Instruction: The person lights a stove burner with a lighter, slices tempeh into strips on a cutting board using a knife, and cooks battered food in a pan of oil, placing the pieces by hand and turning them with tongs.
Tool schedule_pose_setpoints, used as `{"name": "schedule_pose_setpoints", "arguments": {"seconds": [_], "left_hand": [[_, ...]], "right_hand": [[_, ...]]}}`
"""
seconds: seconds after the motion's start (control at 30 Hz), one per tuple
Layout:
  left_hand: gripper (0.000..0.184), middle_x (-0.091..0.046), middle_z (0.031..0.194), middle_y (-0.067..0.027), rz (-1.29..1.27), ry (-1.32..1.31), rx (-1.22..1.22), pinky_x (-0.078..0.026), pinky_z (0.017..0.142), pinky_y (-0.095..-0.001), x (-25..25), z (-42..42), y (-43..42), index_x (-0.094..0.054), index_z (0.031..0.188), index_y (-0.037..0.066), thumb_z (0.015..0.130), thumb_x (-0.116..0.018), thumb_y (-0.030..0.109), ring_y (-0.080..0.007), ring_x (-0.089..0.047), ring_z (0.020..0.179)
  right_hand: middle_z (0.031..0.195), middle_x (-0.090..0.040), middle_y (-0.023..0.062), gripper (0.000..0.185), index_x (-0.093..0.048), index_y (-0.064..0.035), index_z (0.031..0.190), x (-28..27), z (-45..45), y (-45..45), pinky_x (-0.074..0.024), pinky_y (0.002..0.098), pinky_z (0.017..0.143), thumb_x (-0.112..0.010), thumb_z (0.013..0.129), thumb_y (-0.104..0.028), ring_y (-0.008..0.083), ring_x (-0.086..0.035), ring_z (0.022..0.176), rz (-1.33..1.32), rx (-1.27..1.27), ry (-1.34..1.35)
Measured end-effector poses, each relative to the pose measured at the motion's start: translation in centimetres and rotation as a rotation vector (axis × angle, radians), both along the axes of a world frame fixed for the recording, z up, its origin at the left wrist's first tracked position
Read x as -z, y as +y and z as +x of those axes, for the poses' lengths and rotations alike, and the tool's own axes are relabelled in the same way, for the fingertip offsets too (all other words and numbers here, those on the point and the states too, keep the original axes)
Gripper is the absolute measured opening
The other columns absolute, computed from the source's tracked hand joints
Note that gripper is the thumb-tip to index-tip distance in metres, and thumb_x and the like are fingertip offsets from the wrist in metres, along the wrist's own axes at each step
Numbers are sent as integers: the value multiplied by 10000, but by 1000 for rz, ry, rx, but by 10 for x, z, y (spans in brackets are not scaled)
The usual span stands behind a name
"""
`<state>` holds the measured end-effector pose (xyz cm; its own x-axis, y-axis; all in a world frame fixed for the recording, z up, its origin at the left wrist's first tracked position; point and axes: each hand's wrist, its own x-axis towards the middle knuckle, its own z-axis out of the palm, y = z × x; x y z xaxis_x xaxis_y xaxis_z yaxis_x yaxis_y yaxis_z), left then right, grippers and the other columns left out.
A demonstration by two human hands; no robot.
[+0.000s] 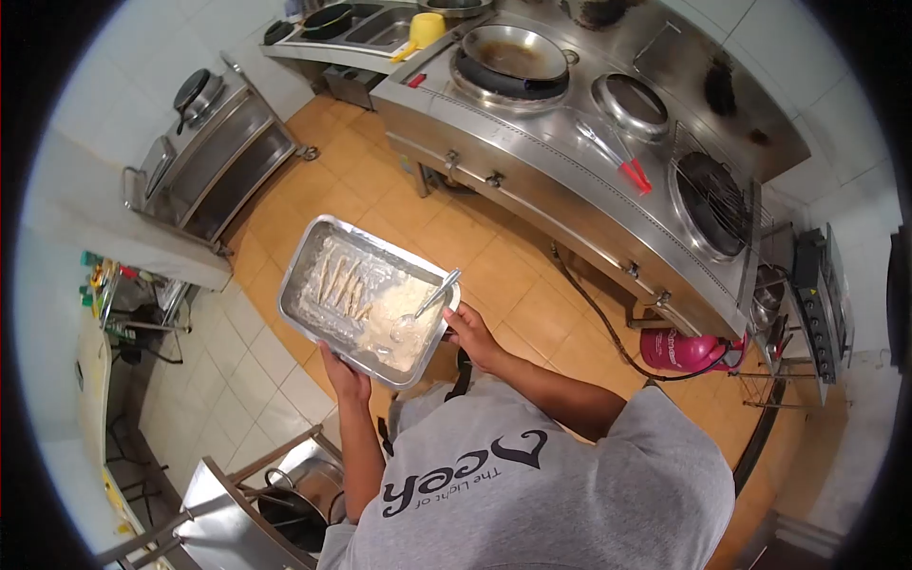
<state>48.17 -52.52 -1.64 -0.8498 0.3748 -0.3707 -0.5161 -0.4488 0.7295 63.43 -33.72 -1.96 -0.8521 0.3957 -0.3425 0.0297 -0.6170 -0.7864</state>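
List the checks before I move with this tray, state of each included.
1. Left hand supporting the near side of the tray: ok.
2. Right hand holding the tray's right end: ok.
3. Pale strips inside the tray: ok.
4. Spoon in the tray: ok, handle toward the rim.
5. Hand free for the tongs on the stove: not ok, both hold the tray.
6. Pan hot: cannot tell.

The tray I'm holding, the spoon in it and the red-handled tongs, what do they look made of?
Tray: bare metal, perhaps aluminium or stainless steel, judging by its silvery, light-catching rim.
Spoon: probably stainless steel; its handle is smooth and shiny.
Tongs: silvery metal arms; the bright, evenly red ends suggest plastic or silicone.
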Motion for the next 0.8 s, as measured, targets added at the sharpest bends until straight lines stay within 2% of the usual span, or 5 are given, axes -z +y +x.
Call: {"name": "schedule_pose_setpoints", "arguments": {"seconds": [0.3, 0.43, 0.57, 0.7, 0.8], "left_hand": [[585, -480, 1364, -140, -47, -20, 170, -437, 1012, -391, 11, -90, 141, -363, 1407, 14, 1027, -317, 456, -276, -514, 1204], [561, -551, 1297, -141, -108, 20, 294, -515, 933, -374, -1, -148, 200, -412, 1378, 13, 1026, -325, 441, -258, -600, 1105], [571, -564, 1276, -144, -170, 73, 464, -521, 924, -374, -16, -202, 250, -416, 1375, 7, 1022, -336, 450, -248, -611, 1084], [577, -563, 1275, -152, -223, 128, 553, -500, 935, -358, -26, -245, 299, -421, 1372, -1, 1022, -344, 451, -233, -598, 1097], [578, -560, 1272, -153, -327, 175, 605, -482, 937, -339, -35, -261, 325, -429, 1367, -2, 1021, -350, 454, -220, -587, 1101]], "right_hand": [[1034, -620, 20, 284, -542, -1, 1190, -18, -30, 82, -480, 279, 840, -533, 1000, -212, 94, -584, 928, 173, 191, 99], [900, -636, 2, 143, -612, -35, 929, -46, -14, 204, -487, 270, 753, -647, 932, -174, 81, -578, 833, 720, -461, -153], [799, -614, 55, 206, -611, -59, 798, -108, -86, 285, -481, 271, 663, -740, 834, -215, 158, -579, 695, 1223, -8, -617], [886, -599, 79, 111, -664, -69, 839, -144, -224, 315, -503, 390, 721, -715, 786, -153, 255, -594, 877, 1775, 146, -129], [922, -592, 73, 126, -692, -81, 877, -140, -301, 336, -501, 405, 781, -699, 761, -132, 261, -570, 950, 1885, -20, -177]]}}
